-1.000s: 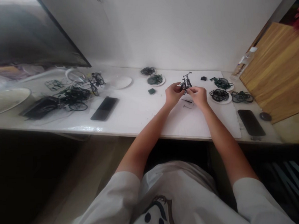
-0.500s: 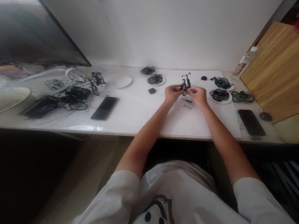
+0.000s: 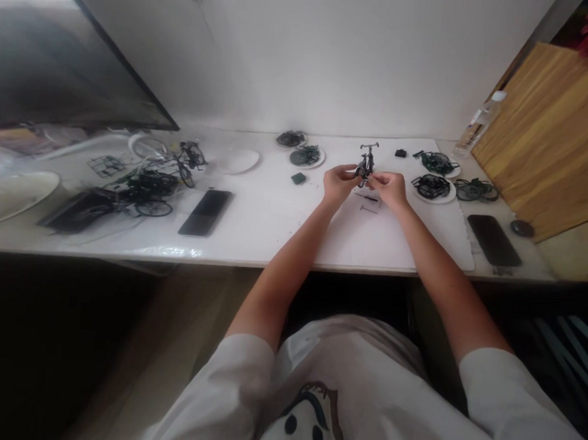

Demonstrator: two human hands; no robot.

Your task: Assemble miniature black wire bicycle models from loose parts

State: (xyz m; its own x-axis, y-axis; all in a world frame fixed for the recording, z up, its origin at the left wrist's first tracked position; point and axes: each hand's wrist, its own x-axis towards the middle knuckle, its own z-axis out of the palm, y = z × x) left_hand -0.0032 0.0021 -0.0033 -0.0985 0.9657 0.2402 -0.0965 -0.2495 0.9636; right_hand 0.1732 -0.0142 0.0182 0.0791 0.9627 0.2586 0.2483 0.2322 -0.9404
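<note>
Lying on the white surface, a left phone and a right phone flank the forearms. Far left, a tangle of dark bicycle pieces. Beyond the left hand, a green block and two plates of dark parts. Closest neighbour to the right hand: a loaded white plate, just beside it; a small black block sits farther back. Thin loose pieces lie on the near side of the fingers. Miniature bicycle roughly upright between the hands, handlebar above them, lower part pinched from both sides by fingertips; exact contact points too small to tell.
</note>
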